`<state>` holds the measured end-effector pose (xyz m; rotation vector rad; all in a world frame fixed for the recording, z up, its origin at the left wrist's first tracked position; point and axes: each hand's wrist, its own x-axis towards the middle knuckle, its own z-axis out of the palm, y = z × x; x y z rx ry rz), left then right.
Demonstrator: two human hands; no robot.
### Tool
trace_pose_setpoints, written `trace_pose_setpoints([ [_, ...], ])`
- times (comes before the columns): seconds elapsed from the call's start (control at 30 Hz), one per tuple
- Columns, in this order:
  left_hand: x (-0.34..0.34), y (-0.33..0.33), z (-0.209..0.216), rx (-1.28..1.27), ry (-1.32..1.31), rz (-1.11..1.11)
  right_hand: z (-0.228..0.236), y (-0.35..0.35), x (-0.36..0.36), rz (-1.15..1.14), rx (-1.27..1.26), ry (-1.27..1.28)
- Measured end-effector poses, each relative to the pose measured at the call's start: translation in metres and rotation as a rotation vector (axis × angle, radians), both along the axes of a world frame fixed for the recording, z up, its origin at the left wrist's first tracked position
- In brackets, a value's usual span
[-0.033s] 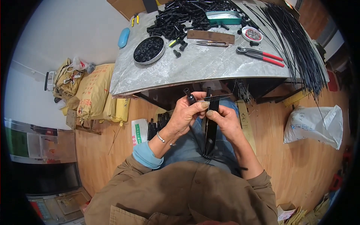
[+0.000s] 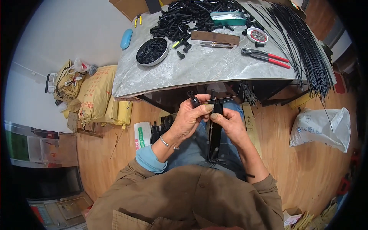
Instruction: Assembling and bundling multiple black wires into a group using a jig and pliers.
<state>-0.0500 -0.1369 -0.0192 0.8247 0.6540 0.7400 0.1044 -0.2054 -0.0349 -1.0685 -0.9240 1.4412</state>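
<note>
Beyond the fingers (image 2: pixel 204 110) stands a bench (image 2: pixel 188 73) with a grey, marbled top, its front edge curving and dark space beneath. Well to their left rises a pale, plain wall (image 2: pixel 82 36); nearer on that side is a low wooden stand (image 2: pixel 89 132). Below the fingers and out to both sides spreads a wood-plank floor (image 2: pixel 278 119), catching a soft, pale light.
</note>
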Motion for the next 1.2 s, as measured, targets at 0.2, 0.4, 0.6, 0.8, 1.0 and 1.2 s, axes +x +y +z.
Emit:
trace_pose_setpoints([
  [0.2, 0.005, -0.009, 0.008, 0.106, 0.104, 0.101, 0.003, 0.001, -0.003, -0.002, -0.055, 0.036],
  [0.4, -0.001, -0.001, -0.005, 0.015, -0.053, 0.025, -0.009, 0.002, 0.006, 0.108, -0.186, 0.157],
  [0.6, 0.001, -0.009, 0.001, -0.04, -0.071, -0.009, -0.013, -0.002, 0.002, 0.095, -0.162, 0.165],
  [0.8, -0.001, -0.007, 0.001, 0.146, 0.102, 0.115, 0.0, -0.001, -0.013, -0.133, 0.041, 0.089],
  [1.0, -0.006, -0.002, 0.002, 0.078, 0.096, -0.001, 0.016, -0.001, -0.031, -0.221, -0.013, 0.247],
  [1.2, -0.008, 0.026, 0.008, 0.132, 0.077, 0.166, 0.021, 0.002, -0.04, -0.234, 0.014, 0.198],
])
